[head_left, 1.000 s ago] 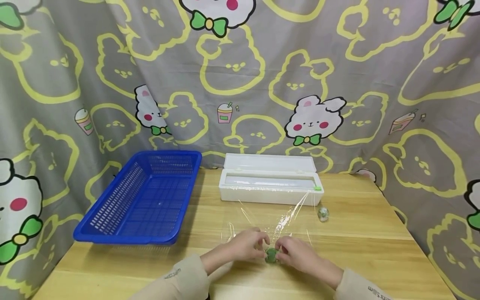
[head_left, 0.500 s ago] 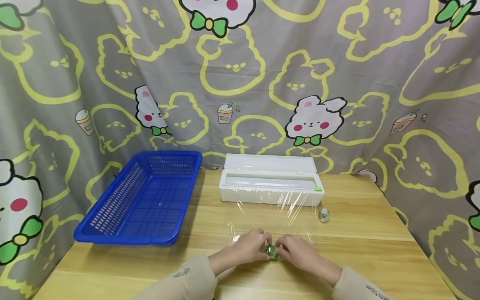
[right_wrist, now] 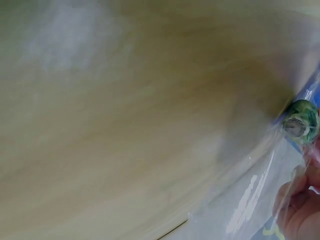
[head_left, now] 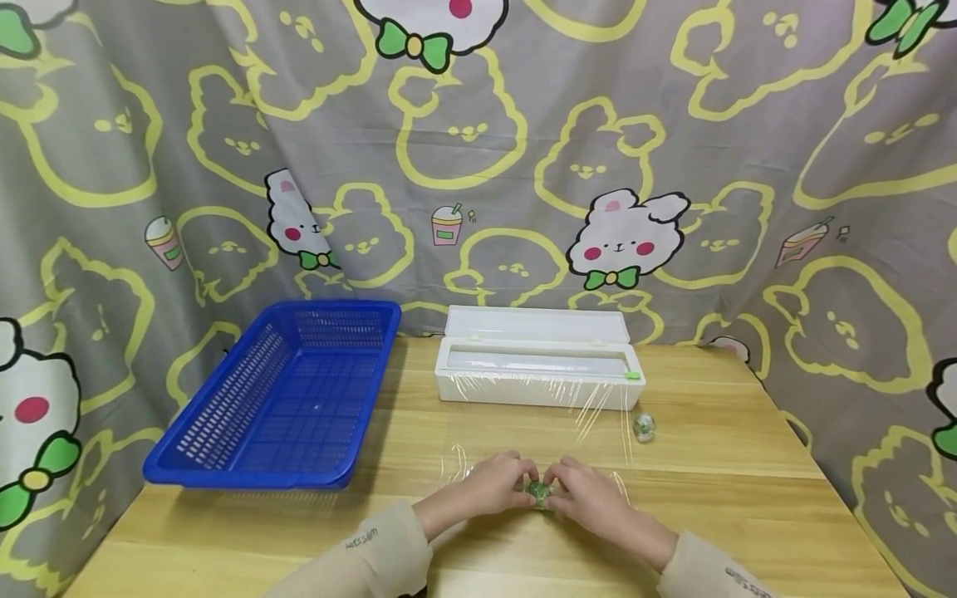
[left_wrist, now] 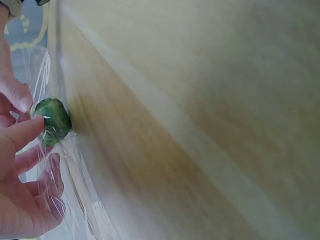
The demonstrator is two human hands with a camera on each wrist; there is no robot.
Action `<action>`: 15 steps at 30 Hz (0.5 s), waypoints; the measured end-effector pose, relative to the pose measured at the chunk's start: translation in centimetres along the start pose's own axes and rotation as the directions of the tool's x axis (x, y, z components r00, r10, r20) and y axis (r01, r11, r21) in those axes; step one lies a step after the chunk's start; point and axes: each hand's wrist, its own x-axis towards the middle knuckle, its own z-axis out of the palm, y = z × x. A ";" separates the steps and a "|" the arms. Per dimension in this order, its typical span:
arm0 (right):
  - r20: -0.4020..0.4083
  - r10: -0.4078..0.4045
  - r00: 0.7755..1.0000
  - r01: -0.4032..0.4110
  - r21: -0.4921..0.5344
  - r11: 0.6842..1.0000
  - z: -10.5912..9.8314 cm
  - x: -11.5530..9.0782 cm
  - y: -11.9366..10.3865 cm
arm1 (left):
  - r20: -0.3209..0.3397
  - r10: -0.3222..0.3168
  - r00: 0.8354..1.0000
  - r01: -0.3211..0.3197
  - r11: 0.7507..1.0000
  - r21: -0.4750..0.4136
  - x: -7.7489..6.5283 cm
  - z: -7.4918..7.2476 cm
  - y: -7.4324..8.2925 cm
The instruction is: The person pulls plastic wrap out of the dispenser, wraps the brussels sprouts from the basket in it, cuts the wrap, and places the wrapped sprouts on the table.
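A small, round green vegetable (head_left: 539,493) with a pale, stem-like end (right_wrist: 297,127) sits between both hands, low over the table. Clear cling film (head_left: 523,432) covers it and runs back to the white wrap dispenser (head_left: 538,390). My left hand (head_left: 495,483) pinches the vegetable through the film from the left, thumb and fingers bent around its side. From the right, my right hand (head_left: 591,492) grips it with bent fingertips. In the left wrist view, shiny film lies over the fingers (left_wrist: 50,190) and the green vegetable (left_wrist: 54,120).
A blue plastic basket (head_left: 364,415) stands at the left of the wooden table (head_left: 718,515). The dispenser's lid (head_left: 538,322) is raised, with a green slider (head_left: 633,375) at its right end. A film-wrapped green-and-white ball (head_left: 644,427) lies right of the dispenser. A patterned curtain hangs behind.
The vegetable and both hands have moved slightly away from the body, toward the dispenser. The vegetable has turned between the fingers, and the film's creases have shifted.
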 end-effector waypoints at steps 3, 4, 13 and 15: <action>0.005 0.005 1.000 -0.005 -0.010 1.000 0.1 0.1 -0.1 | 0.006 -0.008 1.000 0.008 1.000 -0.011 0.0 -0.1 -0.1; 0.003 0.008 1.000 -0.008 -0.015 1.000 0.1 0.1 -0.1 | 0.007 -0.012 1.000 0.012 1.000 -0.014 0.1 -0.1 -0.1; 0.008 0.037 0.999 -0.036 -0.065 0.997 0.2 0.3 0.0 | 0.008 -0.036 0.999 0.036 0.981 -0.193 0.2 0.0 -0.5; -0.002 0.044 0.999 -0.044 -0.069 0.997 0.2 0.3 -0.1 | -0.018 -0.053 0.998 0.048 0.979 -0.199 0.2 -0.1 -0.5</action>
